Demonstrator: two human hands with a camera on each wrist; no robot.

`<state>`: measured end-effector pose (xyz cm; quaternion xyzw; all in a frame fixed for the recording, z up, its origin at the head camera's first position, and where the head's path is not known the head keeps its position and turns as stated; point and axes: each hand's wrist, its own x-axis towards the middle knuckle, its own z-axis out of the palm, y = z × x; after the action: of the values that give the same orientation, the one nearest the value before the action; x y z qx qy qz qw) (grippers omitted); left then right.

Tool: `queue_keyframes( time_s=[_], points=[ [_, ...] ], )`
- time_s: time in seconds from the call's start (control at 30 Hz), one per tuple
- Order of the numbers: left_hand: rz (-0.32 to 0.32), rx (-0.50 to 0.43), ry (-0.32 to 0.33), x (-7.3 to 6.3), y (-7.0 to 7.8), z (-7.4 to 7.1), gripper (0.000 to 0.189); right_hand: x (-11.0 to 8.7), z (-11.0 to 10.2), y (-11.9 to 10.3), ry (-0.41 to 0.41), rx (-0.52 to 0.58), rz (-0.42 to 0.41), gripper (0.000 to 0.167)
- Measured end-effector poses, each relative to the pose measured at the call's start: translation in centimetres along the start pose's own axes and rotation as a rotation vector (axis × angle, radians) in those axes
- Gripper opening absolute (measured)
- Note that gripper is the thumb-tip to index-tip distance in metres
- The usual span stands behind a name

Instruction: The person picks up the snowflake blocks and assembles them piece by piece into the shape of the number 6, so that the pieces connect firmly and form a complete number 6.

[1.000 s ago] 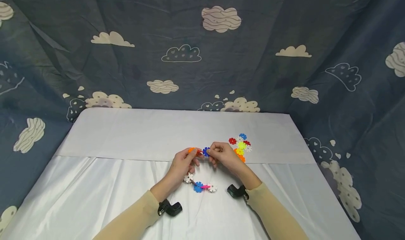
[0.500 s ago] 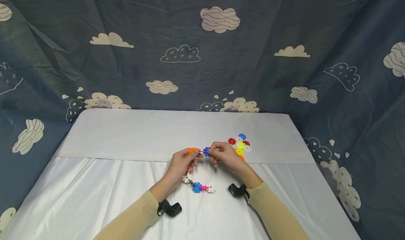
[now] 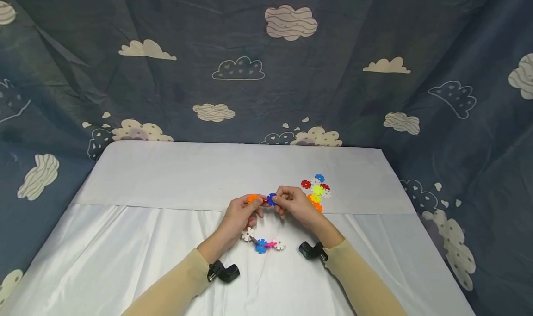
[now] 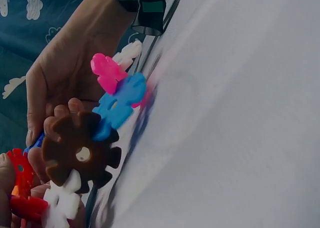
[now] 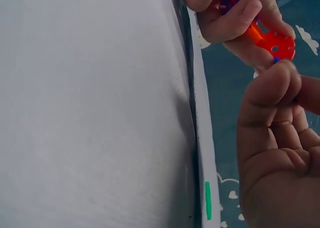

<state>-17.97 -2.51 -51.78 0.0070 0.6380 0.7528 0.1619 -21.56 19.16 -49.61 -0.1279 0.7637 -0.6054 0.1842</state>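
Note:
My left hand (image 3: 237,216) grips one end of a chain of notched plastic snowflake discs, with an orange disc (image 3: 252,198) at its fingertips. Between the hands, a red disc (image 5: 285,47) sticks out from the left fingers. My right hand (image 3: 299,207) pinches a dark blue disc (image 3: 271,199) against that red disc's edge; in the right wrist view the fingers hide most of the blue one. Below the left hand the chain curves round through a white disc (image 4: 61,203), a brown disc (image 4: 65,148), a light blue disc (image 4: 122,103), a pink disc (image 4: 107,73) and another white disc (image 3: 279,245).
Loose discs lie in a cluster beyond the right hand: yellow discs (image 3: 317,191), a red disc (image 3: 306,184), a blue disc (image 3: 319,177), plus white and orange ones. White cloth (image 3: 175,177) covers the table, and a dark cloud-print curtain (image 3: 187,89) hangs behind it.
Both hands stay in nearly the same place, still holding the red and dark blue discs together. The red disc has tilted slightly between them.

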Motion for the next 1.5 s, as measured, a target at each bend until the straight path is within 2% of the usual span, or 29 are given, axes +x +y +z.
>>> queue_keyframes(
  time_s=[0.13, 0.4, 0.53, 1.07, 1.3, 1.5],
  points=[
    [-0.009, -0.007, -0.021, 0.1, 0.1, 0.0, 0.034, 0.0, 0.0, 0.0, 0.009, 0.019, 0.004, 0.021],
    [-0.053, -0.138, -0.033, 0.5, 0.2, -0.3, 0.046, -0.4, 0.0, -0.9, 0.052, 0.179, 0.038, 0.023],
    [-0.06, -0.162, -0.038, 0.4, 0.3, -0.3, 0.044, -0.3, 0.0, -0.9, 0.045, 0.193, 0.048, 0.023],
    [-0.055, -0.108, -0.026, 0.3, 0.4, -0.1, 0.04, -0.2, 0.3, -0.8, 0.025, 0.226, 0.07, 0.024],
    [-0.045, -0.065, -0.009, 0.2, 0.3, 0.0, 0.04, -0.2, 0.5, -0.8, 0.013, 0.144, 0.063, 0.02],
    [-0.032, -0.009, 0.027, 0.1, 0.2, 0.0, 0.036, -0.2, 0.8, -0.4, 0.011, 0.091, 0.042, 0.024]
  ],
)
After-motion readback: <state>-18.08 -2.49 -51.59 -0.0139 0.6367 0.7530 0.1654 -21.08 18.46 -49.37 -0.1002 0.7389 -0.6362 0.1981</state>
